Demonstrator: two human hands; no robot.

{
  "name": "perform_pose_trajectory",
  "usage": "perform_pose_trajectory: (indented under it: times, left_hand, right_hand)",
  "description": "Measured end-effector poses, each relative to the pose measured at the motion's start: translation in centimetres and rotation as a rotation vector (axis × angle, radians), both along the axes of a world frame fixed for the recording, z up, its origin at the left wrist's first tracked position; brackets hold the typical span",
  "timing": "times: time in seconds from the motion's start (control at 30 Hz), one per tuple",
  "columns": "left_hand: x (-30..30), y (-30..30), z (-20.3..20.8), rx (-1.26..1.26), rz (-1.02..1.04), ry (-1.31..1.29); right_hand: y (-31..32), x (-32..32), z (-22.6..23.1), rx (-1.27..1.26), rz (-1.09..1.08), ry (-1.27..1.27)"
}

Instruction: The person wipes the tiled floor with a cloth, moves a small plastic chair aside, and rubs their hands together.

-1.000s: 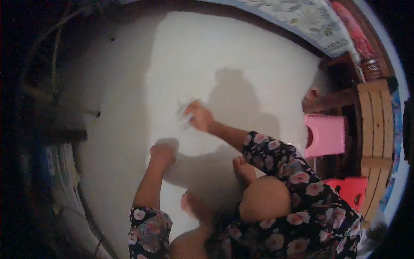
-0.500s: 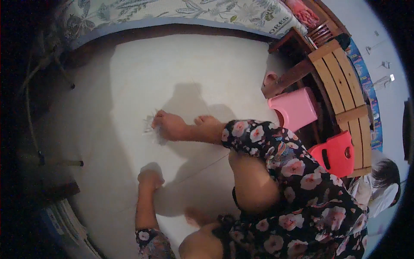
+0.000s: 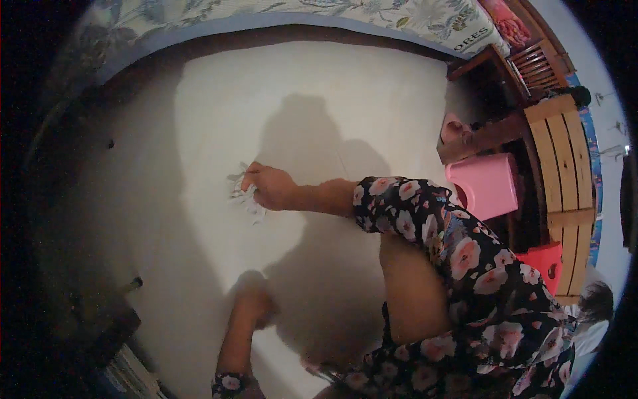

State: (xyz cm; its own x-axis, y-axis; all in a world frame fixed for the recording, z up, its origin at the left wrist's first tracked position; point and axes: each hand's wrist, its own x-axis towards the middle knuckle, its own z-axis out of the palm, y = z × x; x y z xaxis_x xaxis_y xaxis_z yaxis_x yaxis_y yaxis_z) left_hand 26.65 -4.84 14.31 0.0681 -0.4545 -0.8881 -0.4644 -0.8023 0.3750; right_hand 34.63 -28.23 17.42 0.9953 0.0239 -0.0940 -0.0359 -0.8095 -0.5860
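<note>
My right hand [image 3: 271, 188], reaching in from the right out of a black flowered sleeve, is closed on a crumpled white rag [image 3: 247, 203]. Its ragged, strip-like edges stick out past my fingers, and it is pressed against the pale floor [image 3: 226, 126]. Lower down, my left hand [image 3: 256, 298] is at the floor, away from the rag. Blur and shadow hide its fingers, and nothing shows in it. My bare knee [image 3: 415, 289] is bent to the right, below my right arm.
A bed [image 3: 279, 13] with a leaf-patterned cover spans the far side. At the right stand a pink stool [image 3: 488, 186], a red plastic seat [image 3: 546, 263] and a slatted wooden bench [image 3: 565, 166]. Dark furniture [image 3: 116, 332] is at the lower left. Another person's dark hair [image 3: 596, 302] shows at the right edge.
The whole view has shifted, so the furniture lies further right in it. My right hand still grips the rag, now bunched differently. My left hand appears lower, further right and more blurred.
</note>
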Motion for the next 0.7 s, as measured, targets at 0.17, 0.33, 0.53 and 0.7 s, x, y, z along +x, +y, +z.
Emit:
perform_pose_trajectory:
  times: [0.17,0.33,0.53,0.7]
  left_hand:
    - [-2.7,0.4,4.3,0.269,0.104,0.223]
    - [-10.3,8.1,2.0,0.251,0.208,0.239]
    - [-15.1,12.4,1.6,0.079,0.197,-0.104]
    - [-20.8,18.6,3.0,0.074,0.391,-0.425]
  right_hand:
    - [-1.4,-0.3,0.9,0.154,0.039,-0.06]
    - [-0.7,-1.0,-0.1,0.328,-0.094,-0.219]
    - [-7.9,-2.0,1.0,0.518,-0.323,-0.137]
    - [-9.7,0.5,-0.2,0.135,-0.028,-0.211]
